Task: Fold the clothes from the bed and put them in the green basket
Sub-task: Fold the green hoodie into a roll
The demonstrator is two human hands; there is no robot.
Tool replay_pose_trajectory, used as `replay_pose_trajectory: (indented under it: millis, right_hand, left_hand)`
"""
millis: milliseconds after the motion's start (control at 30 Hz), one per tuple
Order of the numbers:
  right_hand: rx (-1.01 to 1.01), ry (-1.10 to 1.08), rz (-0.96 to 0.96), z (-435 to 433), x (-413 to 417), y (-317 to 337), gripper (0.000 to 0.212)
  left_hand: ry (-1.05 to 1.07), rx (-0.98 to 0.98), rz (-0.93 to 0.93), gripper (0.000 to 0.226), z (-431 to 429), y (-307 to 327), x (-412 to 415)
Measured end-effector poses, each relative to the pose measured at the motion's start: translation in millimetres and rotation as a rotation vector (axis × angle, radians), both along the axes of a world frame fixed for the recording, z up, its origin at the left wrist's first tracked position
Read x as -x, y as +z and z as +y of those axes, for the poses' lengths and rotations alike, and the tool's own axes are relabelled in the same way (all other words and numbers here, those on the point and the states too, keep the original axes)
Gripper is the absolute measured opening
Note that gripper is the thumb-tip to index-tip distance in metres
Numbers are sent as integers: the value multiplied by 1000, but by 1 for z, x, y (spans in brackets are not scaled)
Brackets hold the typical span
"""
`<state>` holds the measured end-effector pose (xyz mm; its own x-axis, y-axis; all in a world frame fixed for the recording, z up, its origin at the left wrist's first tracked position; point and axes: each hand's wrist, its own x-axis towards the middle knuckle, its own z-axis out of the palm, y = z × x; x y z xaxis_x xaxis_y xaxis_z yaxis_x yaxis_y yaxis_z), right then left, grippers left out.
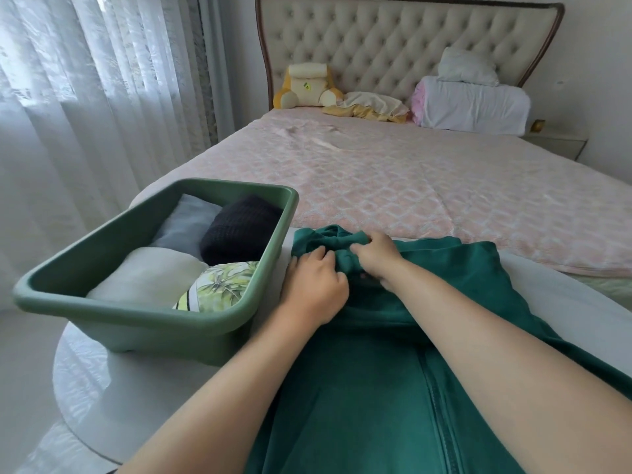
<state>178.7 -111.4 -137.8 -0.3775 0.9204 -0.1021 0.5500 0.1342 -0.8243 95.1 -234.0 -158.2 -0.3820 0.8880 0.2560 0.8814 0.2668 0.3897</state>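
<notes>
1. Green basket (154, 333): four folded clothes (147, 275) already in.
2. Left hand (314, 289) pinches the jacket's bunched top, fingers curled.
3. Right hand (376, 258) grips the same bunch; the jacket (359, 405) sprawls on the table, not yet folded.
4. Bed (410, 186): looks nearly cleared.

One head-worn view (wide-angle, edges bowed) looks forward and down, close over the left hand (313, 289) and right hand (376, 254) on the green jacket (372, 388) at lower centre; the headboard (393, 39) lies far off at the top.

Green zip jacket (393, 388) bunched beside green basket (136, 316).
</notes>
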Motion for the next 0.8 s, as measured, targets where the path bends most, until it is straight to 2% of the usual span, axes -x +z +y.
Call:
replay_pose_trajectory:
  millis: [33,67,133,200,233,300,400,500,567,800]
  right_hand:
    - [-28,-30,-99,-1,-1,-1,31]
    - [-93,-37,-296,-4,-4,-2,41]
    - [-265,-12,-648,-7,-14,-7,55]
    - [-419,11,-776,-8,-25,-10,59]
    - [-478,11,-809,-8,-31,-8,57]
    - [-497,10,-879,-7,-47,-3,55]
    - [-249,-27,-944,-2,-82,-3,66]
    - [-57,-20,-845,9,-121,-19,76]
    - [-87,-4,-798,19,-135,-30,75]
    - [-228,11,-823,64,-142,-43,72]
  left_hand:
    - [-22,-108,-7,52,4,-1,0]
    - [-68,-163,-4,56,7,-3,1]
    - [-206,-12,14,52,9,-10,3]
    - [-265,295,30,59,9,-18,3]
    - [-259,380,30,62,9,-19,3]
    - [-227,359,16,63,10,-19,2]
    - [-178,208,37,56,14,-16,0]
    - [-207,299,33,65,17,-24,-9]
    - [-218,363,42,71,27,-32,-17]
    - [-195,427,70,69,86,-33,-21]
